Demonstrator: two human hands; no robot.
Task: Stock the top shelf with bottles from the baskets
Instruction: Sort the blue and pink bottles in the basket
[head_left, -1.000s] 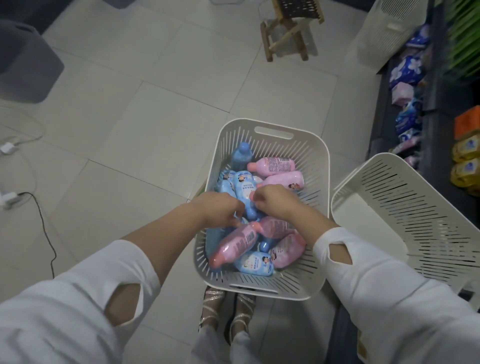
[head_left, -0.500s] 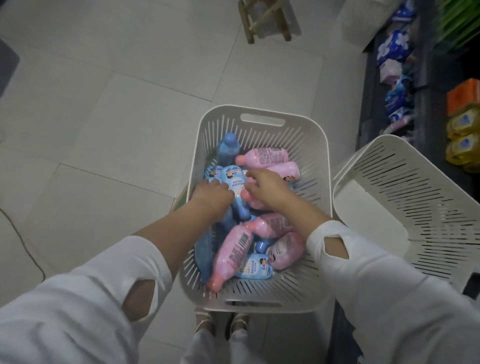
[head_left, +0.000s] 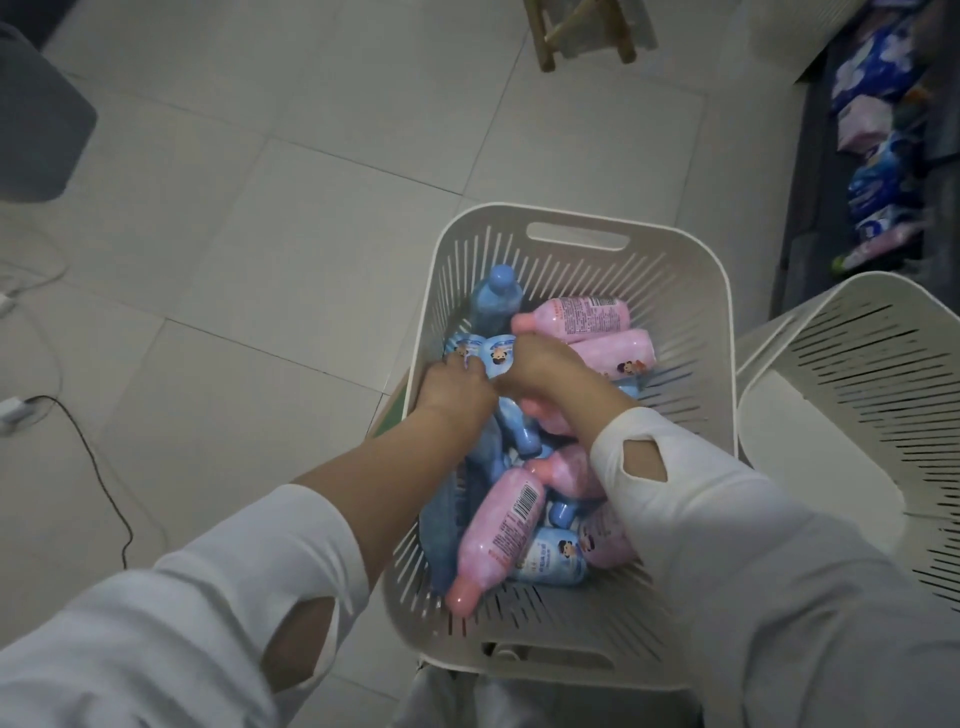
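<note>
As both reach into the basket (head_left: 571, 218), left grip (head_left: 454, 387) curled on a blue bottle (head_left: 498, 357), right grip (head_left: 540, 366), hold unclear.

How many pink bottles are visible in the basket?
6 pink bottles: two at the far end, one under the right hand, one just nearer, one showing its barcode, one by the right sleeve. Others may lie hidden.

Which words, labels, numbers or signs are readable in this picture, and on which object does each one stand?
No text reads clearly enough to quote.
Pink bottle with barcode: barcode and digits, too small.
Far pink bottle: fine print, blurred.
Near blue bottle: cartoon face, lettering blurred.
Blue bottle gripped by the left hand: cartoon label, lettering blurred.
Shelf packets: print blurred.
</note>
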